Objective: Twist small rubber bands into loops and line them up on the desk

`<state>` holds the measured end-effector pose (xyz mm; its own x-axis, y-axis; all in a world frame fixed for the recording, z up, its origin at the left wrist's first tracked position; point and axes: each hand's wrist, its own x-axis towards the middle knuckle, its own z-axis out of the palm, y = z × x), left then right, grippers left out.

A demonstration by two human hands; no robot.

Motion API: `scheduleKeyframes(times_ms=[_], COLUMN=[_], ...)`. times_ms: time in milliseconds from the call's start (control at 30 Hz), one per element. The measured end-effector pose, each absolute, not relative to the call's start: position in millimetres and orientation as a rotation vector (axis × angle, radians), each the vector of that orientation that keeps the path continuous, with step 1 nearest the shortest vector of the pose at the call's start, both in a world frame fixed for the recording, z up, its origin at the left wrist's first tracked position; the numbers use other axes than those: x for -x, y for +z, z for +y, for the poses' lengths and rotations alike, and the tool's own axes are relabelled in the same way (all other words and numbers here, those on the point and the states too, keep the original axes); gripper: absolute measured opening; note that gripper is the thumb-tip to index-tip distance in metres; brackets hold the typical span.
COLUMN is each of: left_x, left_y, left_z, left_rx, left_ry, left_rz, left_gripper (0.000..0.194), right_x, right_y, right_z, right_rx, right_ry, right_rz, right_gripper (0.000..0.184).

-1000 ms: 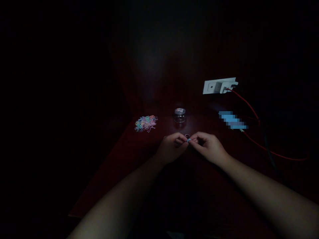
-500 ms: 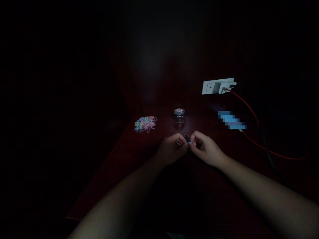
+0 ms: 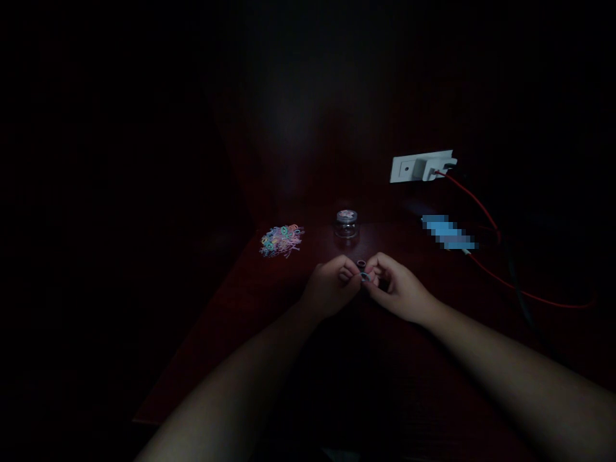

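A small light-blue hair tie is pinched between both hands, low over the dark red table. My left hand grips its left side with closed fingertips. My right hand grips the other side between thumb and finger, and the band shows as a small loop. Just beyond the fingertips lies a pinkish hair tie on the table. Farther off to the left is a loose pile of colourful hair ties. A small clear jar with a patterned lid stands behind the hands.
On the wall at the right is a white socket plate with a charger in it. A red cable runs from it down to a blurred-out bluish device on the table. The surroundings are very dark.
The light-blue hair tie went from a small bunch at the fingertips to a stretched strand, and now shows as an open loop. My right hand's fingers curled slightly; jar and pile stayed put.
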<state>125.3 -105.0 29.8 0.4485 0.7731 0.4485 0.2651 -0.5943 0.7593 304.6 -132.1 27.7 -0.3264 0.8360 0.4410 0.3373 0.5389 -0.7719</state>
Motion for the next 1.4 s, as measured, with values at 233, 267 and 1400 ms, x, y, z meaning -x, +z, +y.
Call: scheduleKeyframes(times_ms=[233, 267, 1400], left_x=[-125, -126, -121], left_y=[30, 30, 27], left_z=[-105, -104, -96], left_rx=[-2.062, -2.056, -2.016], left_ry=[1.114, 1.116, 1.139], left_rz=[0.911, 0.911, 0.883], left_gripper=[0.008, 0.008, 0.010], right_x=[-305, -305, -311], right_y=[31, 31, 38], right_z=[-134, -134, -132], right_rx=[0.970, 0.980, 1.055], right_ry=[0.689, 0.677, 0.406], right_rz=[-1.932, -1.928, -1.947], right_gripper=[0.005, 0.006, 0.005])
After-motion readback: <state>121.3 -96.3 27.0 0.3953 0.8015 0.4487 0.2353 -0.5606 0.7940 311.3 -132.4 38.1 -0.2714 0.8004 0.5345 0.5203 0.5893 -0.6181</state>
